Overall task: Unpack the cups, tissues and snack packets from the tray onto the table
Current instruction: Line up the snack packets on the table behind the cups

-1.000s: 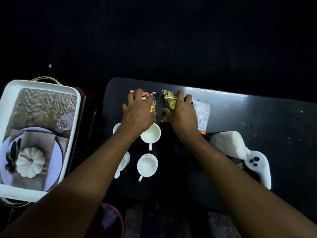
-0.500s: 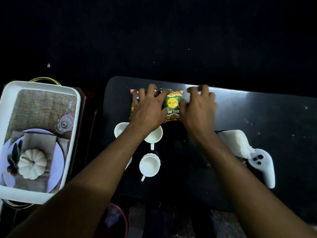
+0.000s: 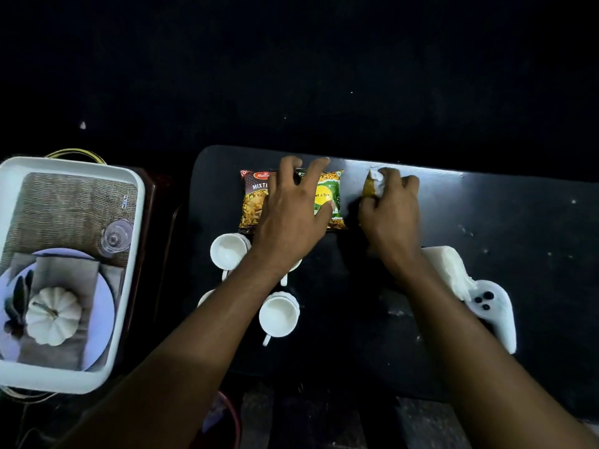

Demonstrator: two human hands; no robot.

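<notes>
On the black table (image 3: 486, 222) a brown mixture packet (image 3: 252, 199) and a green packet (image 3: 330, 196) lie side by side near the far edge. My left hand (image 3: 291, 209) rests spread over both. My right hand (image 3: 389, 209) is to their right, fingers closed on a third, white and yellow packet (image 3: 372, 184). Several white cups stand in front of the packets, among them one at the left (image 3: 228, 251) and one nearer me (image 3: 278, 315); my left arm hides parts of others. A white tissue stack (image 3: 449, 267) lies to the right of my right wrist.
A white tray (image 3: 129, 254) stands left of the table, holding a woven mat, a glass (image 3: 115, 238), a plate, a napkin and a white pumpkin (image 3: 53, 315). A white game controller (image 3: 496, 312) lies beside the tissues. The surroundings are dark.
My right hand has moved right, taking the third packet away from the other two. My left hand has stayed on the brown and green packets, now spread flat over them.
</notes>
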